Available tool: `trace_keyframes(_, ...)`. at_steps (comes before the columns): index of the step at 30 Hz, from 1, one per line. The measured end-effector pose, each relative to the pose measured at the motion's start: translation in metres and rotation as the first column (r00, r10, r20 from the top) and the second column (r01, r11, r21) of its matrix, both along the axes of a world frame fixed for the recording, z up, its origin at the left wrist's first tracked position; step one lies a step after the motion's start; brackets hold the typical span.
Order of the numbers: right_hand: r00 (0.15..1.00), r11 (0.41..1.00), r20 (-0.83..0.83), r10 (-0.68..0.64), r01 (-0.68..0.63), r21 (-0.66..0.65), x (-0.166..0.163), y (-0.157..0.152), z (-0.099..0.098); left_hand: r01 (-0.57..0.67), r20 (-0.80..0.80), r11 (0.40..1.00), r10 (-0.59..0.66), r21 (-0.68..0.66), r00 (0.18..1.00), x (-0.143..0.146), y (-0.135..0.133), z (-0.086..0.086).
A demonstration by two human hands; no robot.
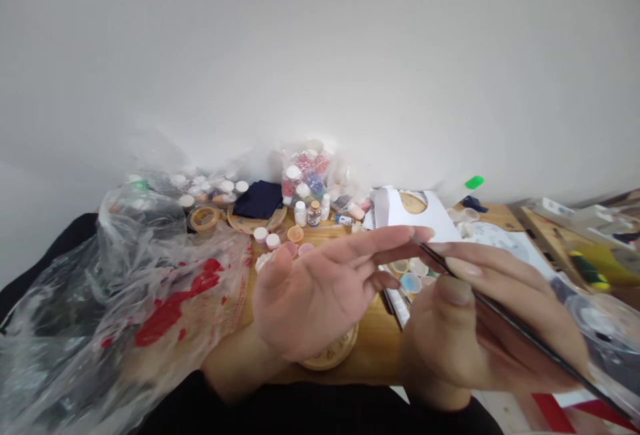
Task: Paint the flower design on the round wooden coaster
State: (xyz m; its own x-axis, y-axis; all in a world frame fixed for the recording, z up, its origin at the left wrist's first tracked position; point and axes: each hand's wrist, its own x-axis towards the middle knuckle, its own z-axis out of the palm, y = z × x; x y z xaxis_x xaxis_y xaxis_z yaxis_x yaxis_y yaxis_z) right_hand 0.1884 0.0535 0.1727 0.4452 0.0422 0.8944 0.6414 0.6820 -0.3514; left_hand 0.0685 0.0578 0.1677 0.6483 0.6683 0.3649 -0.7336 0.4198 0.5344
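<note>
My right hand [493, 328] pinches a thin black paintbrush [520, 322] between thumb and fingers, its shaft slanting down to the right. The brush's fine tip is at the fingertips of my left hand [320, 295]; whether it touches the skin I cannot tell. My left hand is held palm up, fingers stretched to the right and thumb apart, with nothing in it. Below it, partly hidden, a round wooden piece [333, 358] with raised or carved marks lies on the wooden table [377, 348]. Small open paint pots [411, 282] show between the hands.
Crumpled clear plastic bags [165, 302] with red print spread over the left side. Small bottles [314, 213], a tape roll [205, 218], dark blue cloth [259, 200] and bagged jars [307, 172] line the wall. White paper with a round hole [435, 212] stands behind; a power strip [575, 218] lies far right.
</note>
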Motion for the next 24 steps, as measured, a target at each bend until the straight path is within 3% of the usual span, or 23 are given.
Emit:
trace_keyframes(12,0.999,0.998,-0.027,-0.033,0.035,0.058,-0.0010,0.0048,0.0008,0.000,-0.031,0.999,-0.001,-0.035,1.000,0.0009,-0.0007,0.0000)
trace_keyframes(24,1.000,1.000,0.028,-0.012,0.011,0.028,0.0000,0.0046,0.0003,0.015,0.078,1.000,-0.013,-0.018,0.997,0.0019,-0.0005,0.0000)
